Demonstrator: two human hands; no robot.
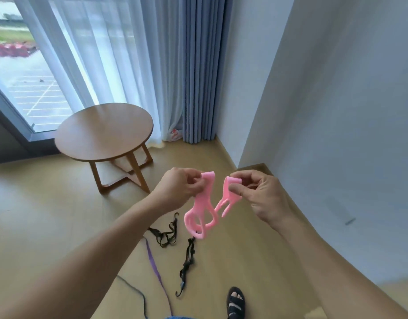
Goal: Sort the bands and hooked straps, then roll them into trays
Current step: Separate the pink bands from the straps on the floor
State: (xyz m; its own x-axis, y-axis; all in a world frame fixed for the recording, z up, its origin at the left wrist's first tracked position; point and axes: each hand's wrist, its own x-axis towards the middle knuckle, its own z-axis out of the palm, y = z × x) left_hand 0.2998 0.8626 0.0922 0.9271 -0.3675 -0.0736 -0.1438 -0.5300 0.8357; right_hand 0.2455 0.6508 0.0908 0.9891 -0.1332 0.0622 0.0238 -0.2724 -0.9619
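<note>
Matt pink band (203, 215) (rubbery), smooth wooden table (104, 132).

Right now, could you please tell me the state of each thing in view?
Pink band: held up between both hands, tangled, loops hanging.
Left hand: pinches one folded end of it.
Right hand: pinches the other end.
Purple band: lying unrolled on the floor.
Bunched hooked strap: heaped on the floor.
Long hooked strap: lying stretched out, unrolled.
Round wooden table: upright.
Blue curtain: gathered in the corner.

Tan floor (48, 215) — two black hooked straps (188, 261), purple band (155, 270), round wooden table (104, 132)
</note>
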